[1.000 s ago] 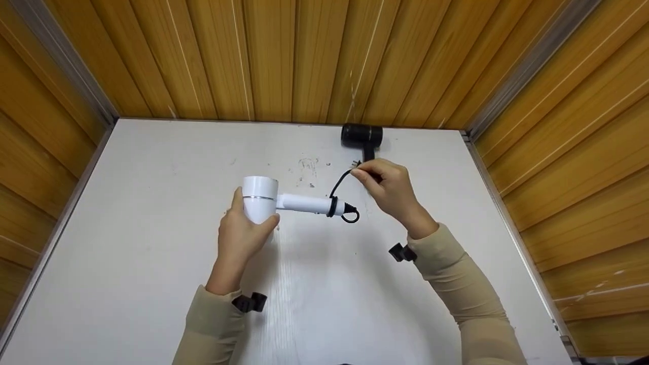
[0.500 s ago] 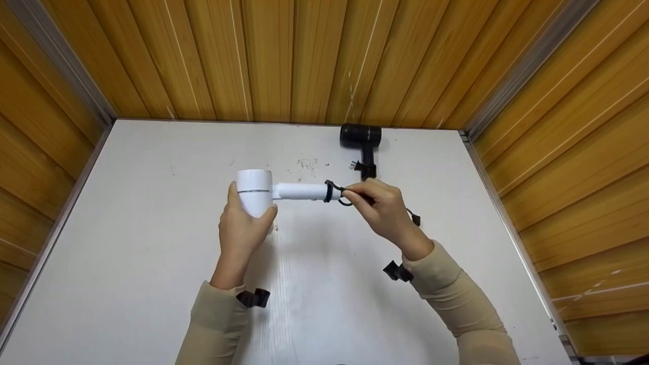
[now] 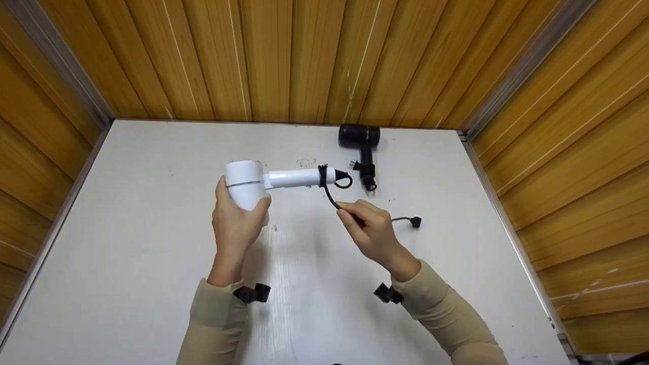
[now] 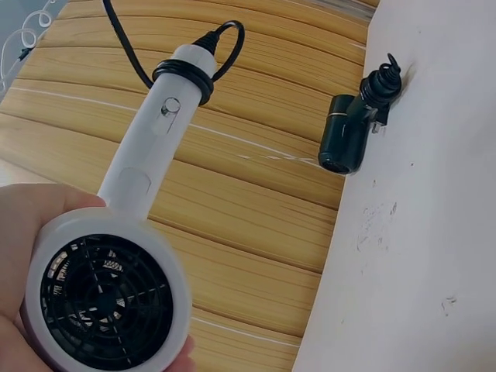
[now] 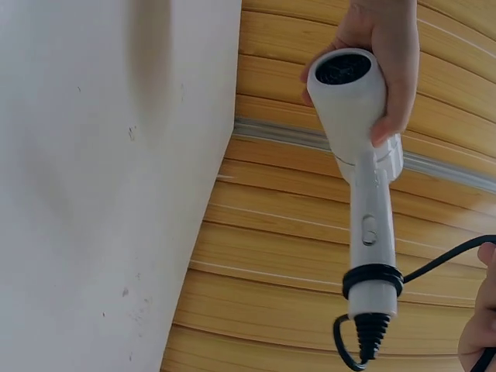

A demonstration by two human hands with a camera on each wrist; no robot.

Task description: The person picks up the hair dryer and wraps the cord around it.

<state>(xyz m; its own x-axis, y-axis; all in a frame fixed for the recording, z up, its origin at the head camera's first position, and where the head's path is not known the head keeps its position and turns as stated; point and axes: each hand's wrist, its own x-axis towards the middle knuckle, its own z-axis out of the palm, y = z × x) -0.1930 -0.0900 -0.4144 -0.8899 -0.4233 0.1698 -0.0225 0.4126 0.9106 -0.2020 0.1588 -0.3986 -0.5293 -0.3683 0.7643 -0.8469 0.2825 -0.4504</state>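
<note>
A white hair dryer [image 3: 294,178] is held by its barrel in my left hand [image 3: 236,223], its handle pointing right. Black cord [image 5: 373,277] wraps in a few turns around the lower handle, and a small loop leaves the handle's end. Below and right of the handle, my right hand [image 3: 370,230] pinches the free cord [image 3: 330,196] between thumb and fingers. Past that hand, the cord's tail ends in a black plug [image 3: 416,222]. The left wrist view shows the dryer's round black intake grille [image 4: 106,302] and the left thumb beside it.
On the white table [image 3: 152,213], a black hair dryer [image 3: 359,136] lies near the back edge, its own cord wound round its handle. Wood-patterned panels [image 3: 274,61] wall the table at the back and both sides.
My right hand has carried the cord from above the handle, across its end, to below it; the plug now hangs right of the hand. The white dryer has risen slightly and shifted left.
</note>
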